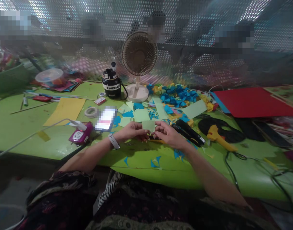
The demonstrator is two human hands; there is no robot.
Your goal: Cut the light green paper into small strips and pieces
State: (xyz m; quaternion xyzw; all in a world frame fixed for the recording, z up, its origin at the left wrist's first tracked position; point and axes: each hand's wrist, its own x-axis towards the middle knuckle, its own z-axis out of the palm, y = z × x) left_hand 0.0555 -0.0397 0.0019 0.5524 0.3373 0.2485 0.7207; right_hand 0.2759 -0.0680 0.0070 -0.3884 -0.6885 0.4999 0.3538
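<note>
Between my two hands, just above the table, is a small pale green paper piece [148, 125]. My left hand [134, 131], with a white watch [114, 141] on its wrist, pinches the paper's left side. The fingers of my right hand [166, 134] are closed on its right side. Pale green paper sheets [141, 115] and blue scraps lie just beyond my hands. A black stapler [190, 133] rests beside my right hand. Small blue offcuts [156, 161] are scattered on the table nearer to me.
A small fan [139, 54] and a black bottle [111, 83] stand behind. At left are a phone [106, 118], a purple power socket [80, 134] and a tape roll [91, 111]. At right lie a yellow glue gun [219, 139], its cord and red sheets [259, 101].
</note>
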